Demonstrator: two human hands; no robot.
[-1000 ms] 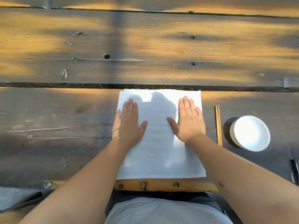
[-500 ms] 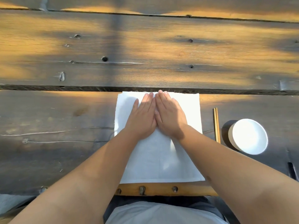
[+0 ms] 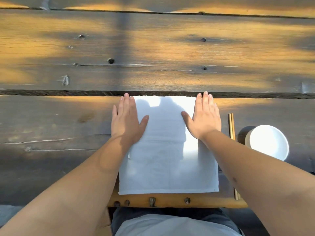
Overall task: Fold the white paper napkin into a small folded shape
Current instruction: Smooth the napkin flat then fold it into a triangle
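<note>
Hands have swept apart from centre: left hand (image 3: 127, 120) at 9 o'clock, right hand (image 3: 205, 119) at 3 o'clock, both open flat on the napkin (image 3: 167, 150). I judge smoothing complete; folding not begun.

Stood near the tabletop's (image 3: 51, 126) near edge, toward its right end: a white bowl (image 3: 268, 142). Lay just left of it, apart, running from near edge inward: a pair of wooden chopsticks (image 3: 232, 133). Weathered planks, sunlit patches.
</note>
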